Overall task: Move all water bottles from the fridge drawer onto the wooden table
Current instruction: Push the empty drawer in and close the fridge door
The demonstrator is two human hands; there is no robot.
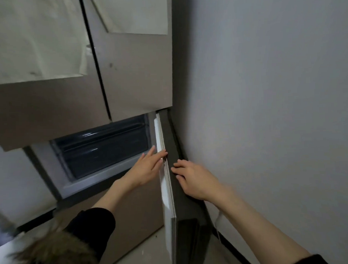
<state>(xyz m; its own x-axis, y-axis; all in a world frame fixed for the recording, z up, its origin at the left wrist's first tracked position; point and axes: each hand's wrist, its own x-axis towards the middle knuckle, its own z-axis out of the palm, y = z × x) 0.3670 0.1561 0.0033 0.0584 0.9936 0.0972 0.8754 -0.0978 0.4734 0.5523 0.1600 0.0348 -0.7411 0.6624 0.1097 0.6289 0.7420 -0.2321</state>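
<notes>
A brown fridge (135,74) fills the left and middle of the head view. Its lower right door (183,190) stands swung out toward me, edge-on. Behind it a dark translucent fridge drawer (102,146) sits in the opened compartment. No water bottles and no wooden table are visible. My left hand (148,166) rests with fingers spread on the door's inner white edge. My right hand (192,178) lies flat on the door's outer brown face, fingers apart. Neither hand holds anything.
A grey wall (267,108) runs close along the right of the fridge, leaving a narrow gap for the door. White protective film (33,38) covers the upper doors. Pale floor (142,253) shows below, and a fur-trimmed hood (55,252) at lower left.
</notes>
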